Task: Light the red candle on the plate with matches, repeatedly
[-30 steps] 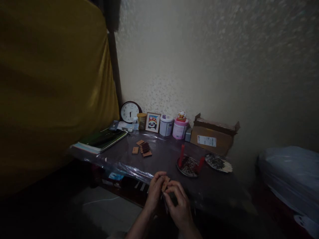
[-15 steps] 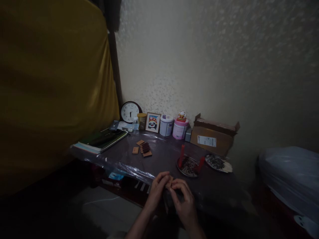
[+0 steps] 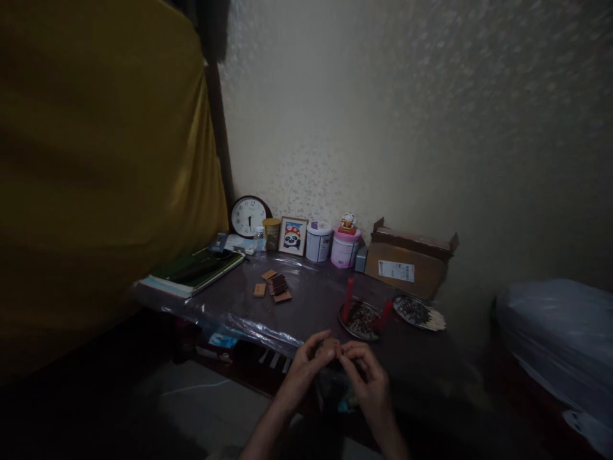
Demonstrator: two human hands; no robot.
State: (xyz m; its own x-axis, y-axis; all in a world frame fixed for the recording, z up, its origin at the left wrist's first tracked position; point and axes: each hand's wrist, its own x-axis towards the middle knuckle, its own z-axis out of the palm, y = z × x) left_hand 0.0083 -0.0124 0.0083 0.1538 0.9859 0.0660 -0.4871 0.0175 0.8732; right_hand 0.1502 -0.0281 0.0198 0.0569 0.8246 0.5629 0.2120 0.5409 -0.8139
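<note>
At the front edge of the table, my left hand [image 3: 304, 365] is closed round a small tan matchbox [image 3: 330, 345]. The thumb and fingers of my right hand [image 3: 368, 375] pinch at the right end of the same box; whether a match is between them is too small to see. Beyond my hands, two red candles [image 3: 349, 299] rise from a round metal plate [image 3: 341, 317] strewn with dark bits. More matchboxes [image 3: 279, 287], tan with dark striking sides, lie piled at mid-table, one [image 3: 259, 290] apart on the left.
Right of the candles is a second plate [image 3: 433, 328] of matchsticks, many with dark ends. Along the wall stand a clock [image 3: 249, 217], a panda picture [image 3: 292, 237], a white tub [image 3: 318, 241], a pink tub [image 3: 345, 248] and a cardboard box [image 3: 407, 269]. Books [image 3: 191, 275] lie at left.
Both hands have shifted slightly to the right with the matchbox. My right hand has drawn a little away from the left, its fingers still at the box's end.
</note>
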